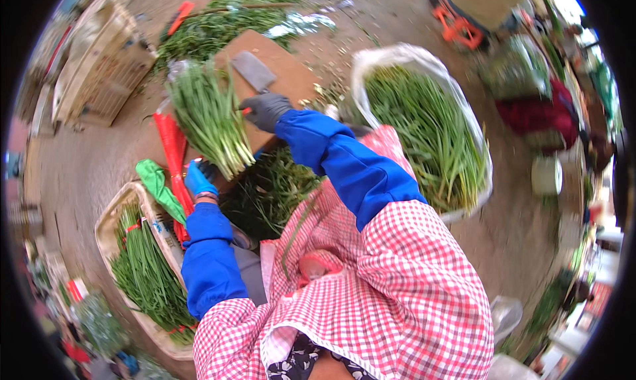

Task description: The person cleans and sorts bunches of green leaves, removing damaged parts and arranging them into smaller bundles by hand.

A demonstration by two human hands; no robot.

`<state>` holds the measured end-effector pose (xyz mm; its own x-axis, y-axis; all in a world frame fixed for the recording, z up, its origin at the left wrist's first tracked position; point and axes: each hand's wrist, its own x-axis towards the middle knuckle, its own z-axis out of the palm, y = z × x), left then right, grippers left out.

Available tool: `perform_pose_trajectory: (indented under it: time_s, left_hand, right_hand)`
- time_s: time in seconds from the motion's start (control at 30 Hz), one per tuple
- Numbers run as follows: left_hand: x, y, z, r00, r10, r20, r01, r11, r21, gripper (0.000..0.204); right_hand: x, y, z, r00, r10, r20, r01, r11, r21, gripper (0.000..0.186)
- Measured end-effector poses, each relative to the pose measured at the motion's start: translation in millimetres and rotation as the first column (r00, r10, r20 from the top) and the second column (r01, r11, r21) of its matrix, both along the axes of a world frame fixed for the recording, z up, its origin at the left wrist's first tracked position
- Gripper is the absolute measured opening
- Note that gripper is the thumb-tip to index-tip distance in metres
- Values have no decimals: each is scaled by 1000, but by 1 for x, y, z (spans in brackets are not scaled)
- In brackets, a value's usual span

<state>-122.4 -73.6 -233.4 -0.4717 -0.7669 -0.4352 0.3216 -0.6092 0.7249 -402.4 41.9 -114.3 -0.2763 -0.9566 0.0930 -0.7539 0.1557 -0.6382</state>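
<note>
Our right hand [266, 109], in a dark glove, is closed around the red handle of a cleaver [253, 71], whose broad grey blade lies flat over the wooden chopping board [291, 72]. Our left hand [199, 179], in a blue glove, is clamped on the pale root end of a bunch of green chives [209, 115]; the bunch lies tilted across the left edge of the board, with its leafy tips pointing away from us. The blade sits just beside the bunch (whether it touches the stems we cannot tell). A red plastic strip [171, 145] and a green bag [158, 186] lie just left of the bunch. Below our left forearm, a woven basket [111, 214] holds more tied chives. To our right, a white sack [397, 55] is filled with loose greens. More cut greens are heaped on the concrete floor [86, 161] beyond the board, and a dark pile of trimmings [268, 191] lies between board and apron.
</note>
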Motion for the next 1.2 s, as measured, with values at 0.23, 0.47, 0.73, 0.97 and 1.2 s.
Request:
perform_pose_trajectory:
  time_s: [0.23, 0.47, 0.73, 0.97, 1.2]
  left_hand:
    - [-18, 52, 32, 826, 117, 551, -100, 993, -61, 49]
    - [-57, 128, 87, 931, 54, 362, 13, 983, -182, 38]
    - [-247, 272, 177, 783, -620, -44, 611, 781, -127, 38]
    - [-335, 392, 113, 590, -800, 107, 773, 598, 213, 40]
    - [-352, 420, 89, 491, -864, 113, 827, 503, 250, 40]
  right_hand:
    - [5, 182, 56, 858, 224, 462, -185, 974, -128, 33]
    - [-98, 385, 76, 610, -395, 687, 648, 747, -146, 24]
    - [-154, 524, 8, 499, -837, -225, 867, 486, 111, 67]
    - [-140, 494, 4, 490, -802, -342, 870, 478, 124, 84]
    - [-128, 505, -19, 367, -914, -170, 930, 356, 93, 75]
